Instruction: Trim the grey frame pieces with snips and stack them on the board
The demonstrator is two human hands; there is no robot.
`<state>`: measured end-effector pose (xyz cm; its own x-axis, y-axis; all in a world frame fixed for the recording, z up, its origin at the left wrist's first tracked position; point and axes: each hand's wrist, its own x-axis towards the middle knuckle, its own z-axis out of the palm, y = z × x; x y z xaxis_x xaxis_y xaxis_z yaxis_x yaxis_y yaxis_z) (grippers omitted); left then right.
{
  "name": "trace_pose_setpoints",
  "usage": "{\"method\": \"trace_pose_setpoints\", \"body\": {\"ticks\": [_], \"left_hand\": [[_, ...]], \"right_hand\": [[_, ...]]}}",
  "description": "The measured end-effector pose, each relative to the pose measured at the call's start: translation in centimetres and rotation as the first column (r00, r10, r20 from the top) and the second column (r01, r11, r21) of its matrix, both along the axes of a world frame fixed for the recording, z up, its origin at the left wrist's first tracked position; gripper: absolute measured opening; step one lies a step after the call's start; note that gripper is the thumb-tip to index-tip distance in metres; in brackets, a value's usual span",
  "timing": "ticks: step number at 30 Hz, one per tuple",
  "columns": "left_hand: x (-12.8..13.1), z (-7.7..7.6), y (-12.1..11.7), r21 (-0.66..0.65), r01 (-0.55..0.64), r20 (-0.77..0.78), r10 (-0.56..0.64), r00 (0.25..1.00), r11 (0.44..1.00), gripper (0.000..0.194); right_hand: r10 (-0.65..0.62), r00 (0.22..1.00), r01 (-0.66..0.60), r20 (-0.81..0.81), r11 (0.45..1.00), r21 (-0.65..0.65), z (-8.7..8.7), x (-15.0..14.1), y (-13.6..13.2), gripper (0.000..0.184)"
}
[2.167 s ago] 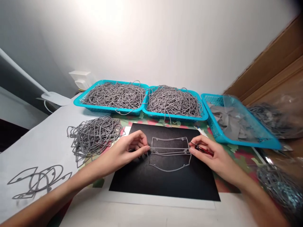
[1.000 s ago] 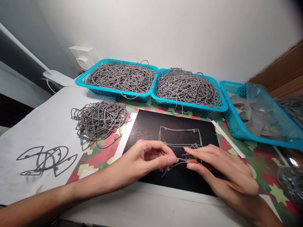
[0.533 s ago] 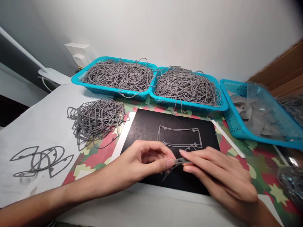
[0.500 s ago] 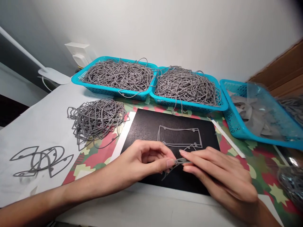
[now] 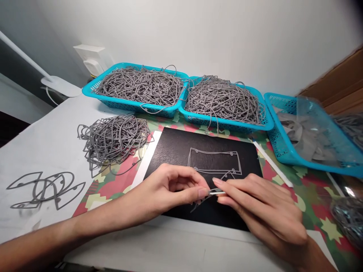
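Note:
My left hand [image 5: 184, 187] is closed, thumb and fingertips pinching a thin grey rubbery gasket [image 5: 195, 207] over the black board [image 5: 170, 151]. Part of this gasket slants down below the fingertips; the rest is hidden. Close against it, my right hand [image 5: 261, 207] is closed round a slim metal tool [image 5: 217, 192]. Only a bright, pointed part of the tool shows between the hands, so its exact kind is unclear. Just beyond the fingers, flat on the board, lies a rectangular grey gasket outline [image 5: 215, 153] with small round tabs at its corners.
Two blue baskets [image 5: 133, 104] heaped with grey gaskets stand by the wall. A third blue basket [image 5: 300, 160] at right holds flat grey scraps. A gasket pile [image 5: 113, 139] and several loose gaskets [image 5: 45, 189] lie at left. A white strip [image 5: 273, 164] lies right of the board.
Both hands have come together in front of the gasket outline, lifting a gasket between them. Lately the tool's bright tip has turned more into view at the left fingertips. The view has tilted slightly.

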<state>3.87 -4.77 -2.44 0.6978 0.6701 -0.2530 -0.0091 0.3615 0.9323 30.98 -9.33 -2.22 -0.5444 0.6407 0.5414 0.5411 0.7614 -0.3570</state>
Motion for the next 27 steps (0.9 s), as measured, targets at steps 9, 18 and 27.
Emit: {"method": "trace_pose_setpoints", "body": {"ticks": [9, 18, 27], "left_hand": [[-0.09, -0.34, 0.02, 0.014, 0.016, -0.006, -0.016, 1.000, 1.000, 0.019], [-0.01, -0.18, 0.07, 0.007, 0.042, -0.007, -0.042, 0.999, 0.999, 0.020], [-0.15, -0.08, 0.13, 0.034, 0.052, -0.024, -0.052, 0.998, 0.998, 0.019]], "right_hand": [[0.020, 1.000, -0.020, -0.002, 1.000, 0.014, -0.31, 0.19, 0.16, 0.035], [0.011, 0.999, -0.013, 0.031, 0.999, 0.043, -0.18, 0.28, 0.29, 0.033], [0.001, 0.997, -0.009, 0.078, 0.996, 0.093, 0.23, 0.29, 0.31, 0.025]]}}
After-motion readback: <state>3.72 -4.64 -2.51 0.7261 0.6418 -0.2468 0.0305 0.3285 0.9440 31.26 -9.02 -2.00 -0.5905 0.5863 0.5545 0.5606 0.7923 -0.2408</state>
